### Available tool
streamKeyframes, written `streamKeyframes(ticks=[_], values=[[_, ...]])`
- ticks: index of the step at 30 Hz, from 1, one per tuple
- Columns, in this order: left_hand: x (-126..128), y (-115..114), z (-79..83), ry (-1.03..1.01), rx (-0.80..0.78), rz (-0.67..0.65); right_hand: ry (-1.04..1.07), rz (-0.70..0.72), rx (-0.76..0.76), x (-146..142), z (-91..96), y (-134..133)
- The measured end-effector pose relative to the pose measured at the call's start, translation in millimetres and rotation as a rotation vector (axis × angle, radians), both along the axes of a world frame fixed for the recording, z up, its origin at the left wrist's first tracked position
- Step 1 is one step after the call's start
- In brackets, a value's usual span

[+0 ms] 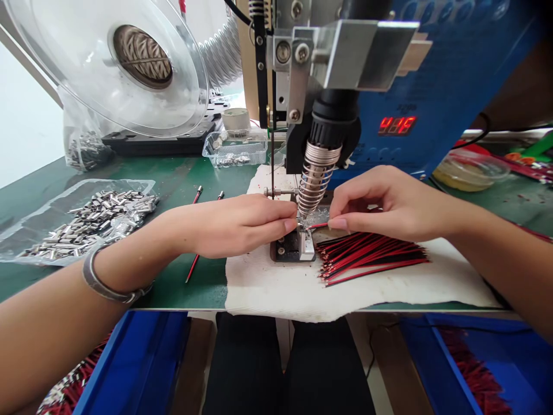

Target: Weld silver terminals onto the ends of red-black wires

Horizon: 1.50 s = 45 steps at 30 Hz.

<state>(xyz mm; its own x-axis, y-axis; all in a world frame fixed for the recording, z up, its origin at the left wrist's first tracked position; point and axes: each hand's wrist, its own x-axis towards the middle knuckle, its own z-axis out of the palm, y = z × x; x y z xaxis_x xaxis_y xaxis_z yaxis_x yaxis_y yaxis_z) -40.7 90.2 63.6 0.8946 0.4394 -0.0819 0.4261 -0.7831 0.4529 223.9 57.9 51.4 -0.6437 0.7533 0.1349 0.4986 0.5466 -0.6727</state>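
My left hand (246,225) is closed in a pinch just left of the soldering iron's tip. What lies between its thumb and finger is too small to make out. From the right, my right hand (380,202) pinches a red wire (318,225), its end pointing at the tip. The soldering iron (318,167), wrapped in a coil spring, slants down over a small metal fixture (306,245). Below my right hand lies a bundle of red and black wires (371,253) on a white cloth (268,288).
A clear tray (26,230) of small metal cylinders lies at the left. Wires with metal ends (193,268) rest beside my left wrist. Behind stand a blue machine (389,155) with a red display and a large clear reel (86,69). Blue bins (151,346) sit below the table edge.
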Motion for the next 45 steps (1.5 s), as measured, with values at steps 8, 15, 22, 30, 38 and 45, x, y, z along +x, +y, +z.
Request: streamKeyframes(ticks=[8, 15, 22, 30, 38, 45], values=[[3.0, -0.9, 0.3, 0.032, 0.022, -0.026, -0.037, 0.003, 0.013, -1.7, -1.2, 0.2], [5.2, -4.7, 2.4, 0.034, 0.009, 0.011, -0.007, -0.012, 0.047, -2.4, -2.6, 0.1], [2.3, -3.4, 2.2, 0.013, 0.007, 0.013, -0.014, -0.082, 0.062, -9.8, -2.8, -5.6], [1.3, -3.1, 1.9, -0.005, 0.012, 0.012, -0.011, -0.114, 0.173, -13.2, -5.5, -14.5], [0.7, -1.2, -0.6, -0.033, -0.026, -0.021, -0.025, -0.100, 0.193, -14.3, -7.4, -14.6], [3.4, -1.3, 1.8, -0.007, -0.060, -0.015, -0.007, -0.087, 0.202, -17.3, -9.3, -15.1]])
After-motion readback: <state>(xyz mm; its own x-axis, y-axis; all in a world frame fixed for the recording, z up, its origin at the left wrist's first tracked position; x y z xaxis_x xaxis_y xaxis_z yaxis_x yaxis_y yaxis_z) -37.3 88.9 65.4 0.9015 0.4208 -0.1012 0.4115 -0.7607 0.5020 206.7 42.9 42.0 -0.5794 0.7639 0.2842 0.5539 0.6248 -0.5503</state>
